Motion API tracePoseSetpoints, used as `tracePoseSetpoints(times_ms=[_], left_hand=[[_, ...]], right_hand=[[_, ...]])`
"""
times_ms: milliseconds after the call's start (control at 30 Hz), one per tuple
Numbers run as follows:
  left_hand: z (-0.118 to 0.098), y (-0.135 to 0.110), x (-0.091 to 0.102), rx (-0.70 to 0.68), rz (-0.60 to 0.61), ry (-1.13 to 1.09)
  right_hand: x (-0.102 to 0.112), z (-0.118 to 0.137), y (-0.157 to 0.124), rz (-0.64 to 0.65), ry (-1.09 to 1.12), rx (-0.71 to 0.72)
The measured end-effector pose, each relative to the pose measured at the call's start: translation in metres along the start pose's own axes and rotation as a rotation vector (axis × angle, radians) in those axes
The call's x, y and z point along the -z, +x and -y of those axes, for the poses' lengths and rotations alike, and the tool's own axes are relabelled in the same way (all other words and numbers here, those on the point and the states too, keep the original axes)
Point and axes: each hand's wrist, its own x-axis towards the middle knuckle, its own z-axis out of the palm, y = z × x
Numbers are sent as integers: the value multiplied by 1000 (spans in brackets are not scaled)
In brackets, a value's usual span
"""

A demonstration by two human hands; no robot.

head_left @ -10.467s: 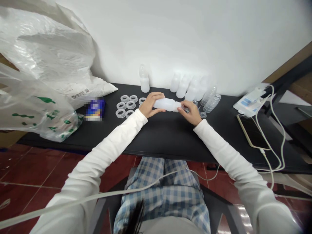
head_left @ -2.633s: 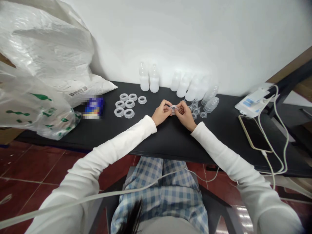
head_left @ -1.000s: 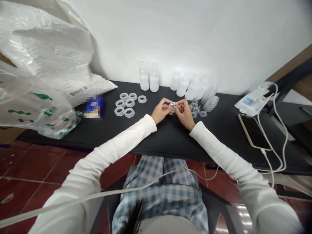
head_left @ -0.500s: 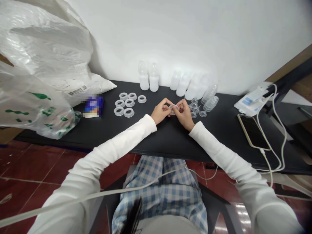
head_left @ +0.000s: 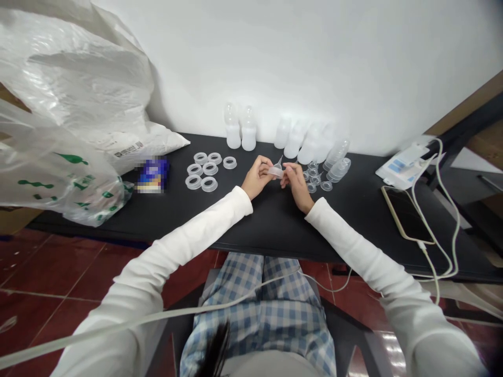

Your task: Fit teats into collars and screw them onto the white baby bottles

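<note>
My left hand [head_left: 257, 179] pinches a translucent screw ring [head_left: 275, 172] of a baby bottle from its left side. A clear bottle nipple [head_left: 279, 163] stands up through that ring with its tip upward. At the ring's right edge are the curled fingers of my right hand [head_left: 297, 184], closed against it. Just right of that hand, several loose clear nipples [head_left: 315, 179] lie on the black table [head_left: 236, 222]. Several more screw rings [head_left: 209, 184] rest in a group to the left of my hands.
Two capped baby bottles [head_left: 248, 136] stand by the wall. Several uncapped bottles [head_left: 293, 144] and clear caps [head_left: 338, 170] are right of them. A blue packet [head_left: 152, 175] and large plastic bags [head_left: 78, 89] sit left. A phone [head_left: 406, 213], power strip [head_left: 404, 163] and cables lie right.
The ring has tipped in my hands, and the nipple now shows pointing up out of it. My right fingers have shifted slightly right, to the ring's edge.
</note>
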Motion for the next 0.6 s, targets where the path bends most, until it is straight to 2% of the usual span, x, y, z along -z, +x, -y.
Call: tracePoseSetpoints(times_ms=[133, 267, 333, 467, 600], left_hand=[[-2, -2, 0, -34, 42, 52], [2, 3, 0, -37, 51, 79], [8, 14, 1, -48, -17, 141], [26, 56, -2, -11, -293, 285], [40, 112, -10, 2, -386, 316]], right_hand=[[2, 2, -1, 11, -127, 63], [4, 8, -3, -158, -229, 162], [5, 10, -3, -260, -264, 184], [8, 14, -4, -397, -304, 227], [11, 15, -5, -441, -350, 257]])
